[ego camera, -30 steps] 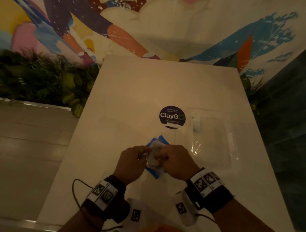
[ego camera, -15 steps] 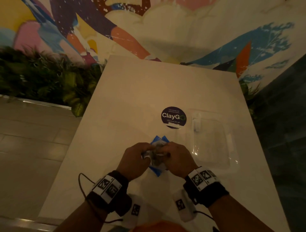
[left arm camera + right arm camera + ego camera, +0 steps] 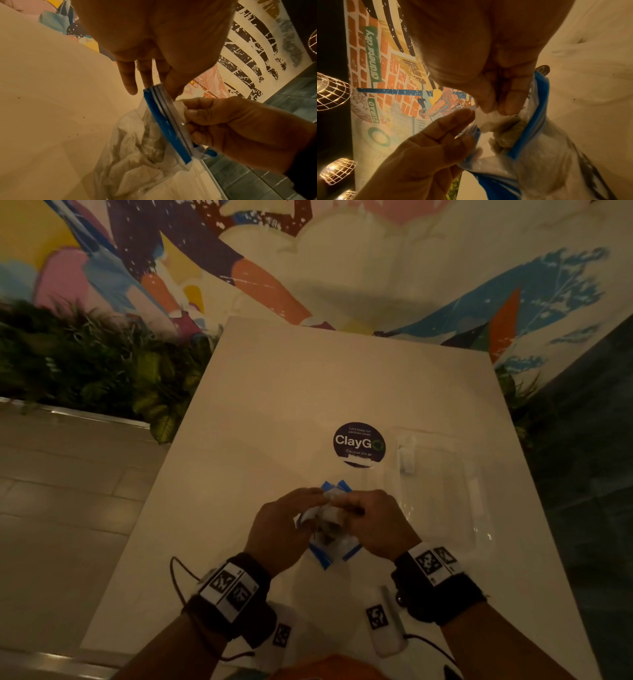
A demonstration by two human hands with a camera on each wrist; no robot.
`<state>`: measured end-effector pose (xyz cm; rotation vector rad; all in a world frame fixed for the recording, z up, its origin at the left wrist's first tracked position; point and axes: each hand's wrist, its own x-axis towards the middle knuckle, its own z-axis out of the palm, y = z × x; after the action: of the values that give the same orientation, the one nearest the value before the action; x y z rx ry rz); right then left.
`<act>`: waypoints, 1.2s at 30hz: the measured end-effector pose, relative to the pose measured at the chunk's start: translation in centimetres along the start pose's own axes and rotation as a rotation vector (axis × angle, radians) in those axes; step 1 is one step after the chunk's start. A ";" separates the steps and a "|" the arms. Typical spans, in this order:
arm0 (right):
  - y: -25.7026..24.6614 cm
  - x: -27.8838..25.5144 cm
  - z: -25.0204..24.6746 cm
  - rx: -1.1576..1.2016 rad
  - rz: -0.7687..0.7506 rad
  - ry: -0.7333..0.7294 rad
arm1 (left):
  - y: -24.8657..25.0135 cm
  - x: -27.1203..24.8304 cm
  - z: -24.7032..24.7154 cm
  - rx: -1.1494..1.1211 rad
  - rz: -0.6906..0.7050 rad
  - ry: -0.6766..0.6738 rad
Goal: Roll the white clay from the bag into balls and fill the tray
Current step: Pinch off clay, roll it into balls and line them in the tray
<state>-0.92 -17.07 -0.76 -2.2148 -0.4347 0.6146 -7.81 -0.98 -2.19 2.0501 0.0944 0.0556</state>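
Observation:
Both hands hold a clear zip bag with a blue seal strip just above the white table, near its front edge. My left hand pinches one lip of the bag's open mouth, seen close in the left wrist view. My right hand has its fingertips at the mouth, and thumb and finger pinch a lump of white clay. More clay shows crumpled inside the bag. The clear plastic tray lies on the table right of the hands.
A round dark "ClayGo" sticker lies on the table beyond the hands. A small white piece sits at the tray's far left corner. Green plants line the table's left side, a painted wall stands behind, and dark floor lies to the right.
The hands have stayed together on the bag. The bag is more bunched between them, and my right fingertips have gone to its mouth.

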 end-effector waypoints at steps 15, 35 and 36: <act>-2.0 0.8 -0.5 0.254 -0.071 0.256 | 0.2 0.6 0.2 0.010 -0.063 0.147; 0.3 1.7 3.1 -0.370 0.193 0.067 | -0.3 1.0 -0.1 -0.072 -0.218 0.153; 0.3 1.7 3.2 -0.362 0.190 0.067 | -0.4 0.9 -0.1 -0.071 -0.211 0.148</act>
<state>-1.28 -14.52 -3.34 -2.6363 -0.3225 0.5948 -6.92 -0.66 -2.49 1.9531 0.3947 0.0775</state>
